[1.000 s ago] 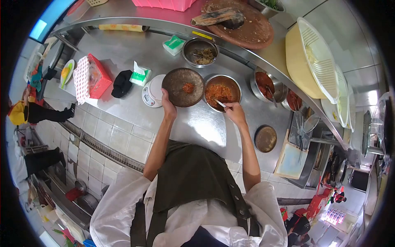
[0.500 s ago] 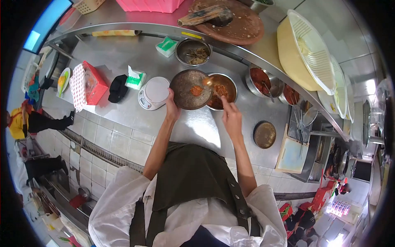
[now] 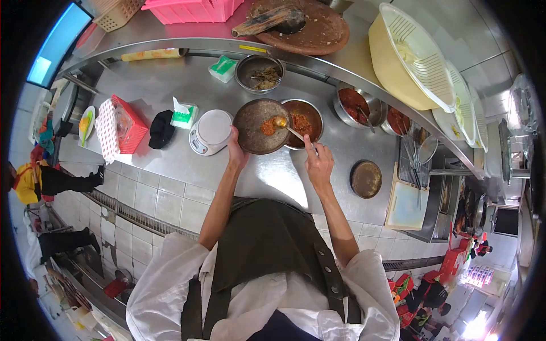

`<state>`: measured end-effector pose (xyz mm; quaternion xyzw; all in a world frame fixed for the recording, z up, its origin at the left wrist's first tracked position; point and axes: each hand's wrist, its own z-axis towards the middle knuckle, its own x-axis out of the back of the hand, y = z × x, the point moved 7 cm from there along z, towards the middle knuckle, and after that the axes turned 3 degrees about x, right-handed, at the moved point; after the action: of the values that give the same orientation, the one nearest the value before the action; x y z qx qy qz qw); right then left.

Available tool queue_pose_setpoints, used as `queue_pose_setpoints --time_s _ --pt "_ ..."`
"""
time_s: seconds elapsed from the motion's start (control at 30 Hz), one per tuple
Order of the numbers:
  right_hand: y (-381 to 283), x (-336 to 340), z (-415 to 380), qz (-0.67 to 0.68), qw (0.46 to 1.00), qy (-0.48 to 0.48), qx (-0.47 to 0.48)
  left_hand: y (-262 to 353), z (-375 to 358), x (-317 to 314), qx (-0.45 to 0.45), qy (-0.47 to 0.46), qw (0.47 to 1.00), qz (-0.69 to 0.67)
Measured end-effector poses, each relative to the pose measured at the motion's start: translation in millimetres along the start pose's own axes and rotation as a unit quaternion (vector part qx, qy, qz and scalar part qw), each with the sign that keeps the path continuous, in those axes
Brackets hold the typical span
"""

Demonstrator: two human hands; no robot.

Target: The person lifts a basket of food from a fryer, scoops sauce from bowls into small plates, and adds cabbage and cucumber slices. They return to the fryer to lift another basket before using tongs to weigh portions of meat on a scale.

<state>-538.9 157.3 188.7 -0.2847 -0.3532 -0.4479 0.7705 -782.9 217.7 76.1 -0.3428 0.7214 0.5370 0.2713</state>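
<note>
My left hand (image 3: 237, 152) grips the left rim of a dark, shallow round dish (image 3: 253, 112) and holds it up above the counter. A mound of orange-red chili paste (image 3: 267, 126) lies in the dish. My right hand (image 3: 319, 163) is closed round the handle of a metal spoon (image 3: 296, 135). The spoon's bowl is over the dish, at the right side of the paste. Partly hidden behind the dish's right edge is a steel bowl (image 3: 319, 128) with more of the same paste in it.
A white kitchen scale (image 3: 211, 128) stands left of the dish. Another dark round dish (image 3: 365, 179) lies at right. Behind are a steel bowl of brownish food (image 3: 239, 77) and pots of red sauce (image 3: 354, 107). A shelf (image 3: 199, 41) overhangs the counter's back.
The spoon has moved left from the steel bowl's side into the dish. The paste in the dish now covers a larger patch. My left hand still holds the dish.
</note>
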Motion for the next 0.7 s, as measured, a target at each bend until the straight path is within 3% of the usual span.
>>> queue_pose_setpoints --time_s 0.2,0.4,0.5,0.57,0.6,0.63,0.67,0.7 --pt "4.0 -1.4 1.6 0.074 0.997 -0.004 -0.013 1.6 -5.7 -5.8 -0.013 -0.012 1.000 0.019" --pt "27.5 -9.1 6.2 0.256 0.955 -0.007 -0.147 4.6 -3.6 33.1 -0.033 0.005 0.997 0.063" --pt "42.4 -21.3 14.4 0.245 0.934 -0.129 -0.227 13.6 -3.6 87.9 -0.014 0.031 0.996 0.088" --pt "51.0 -41.2 14.9 0.251 0.909 -0.193 -0.272 29.6 -36.5 79.7 0.012 0.060 0.994 0.090" --pt "50.1 -42.1 22.0 0.245 0.927 -0.141 -0.247 17.6 -31.1 129.1 0.007 0.086 0.990 0.108" --pt "49.8 -41.2 25.3 0.235 0.943 -0.089 -0.221 16.8 -45.2 135.4 0.022 0.077 0.993 0.091" --pt "53.7 -32.4 28.6 0.193 0.946 -0.068 -0.251 23.7 -61.5 146.6 -0.066 0.028 0.932 0.355" --pt "63.4 -19.5 31.4 0.149 0.947 -0.043 -0.283 15.2 -74.4 140.2 -0.162 -0.035 0.796 0.582"
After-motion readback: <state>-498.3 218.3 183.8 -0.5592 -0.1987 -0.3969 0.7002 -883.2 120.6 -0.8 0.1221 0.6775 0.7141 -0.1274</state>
